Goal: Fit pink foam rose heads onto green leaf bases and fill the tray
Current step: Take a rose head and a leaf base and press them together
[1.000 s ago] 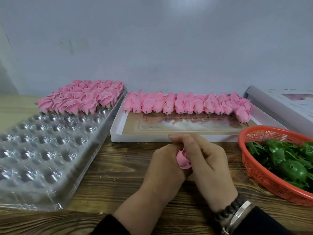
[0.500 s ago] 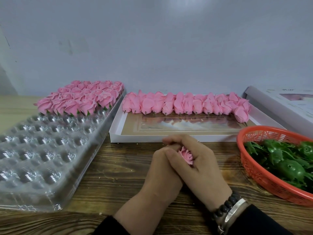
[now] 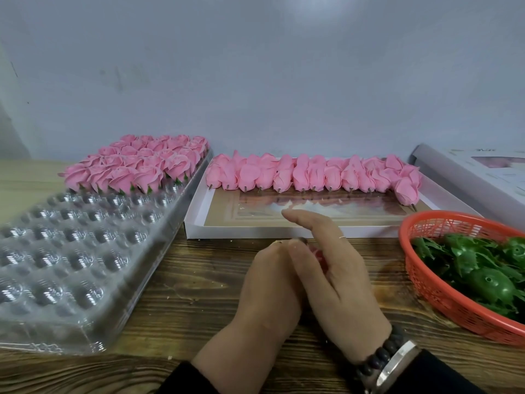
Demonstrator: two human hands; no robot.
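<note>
Black sleeves [image 3: 443,376], dark bead bracelet [image 3: 377,355], silver bangle [image 3: 397,365].

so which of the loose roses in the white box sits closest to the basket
The rose at the row's right end. It sits forward of the line, nearer the basket than any other.
</note>
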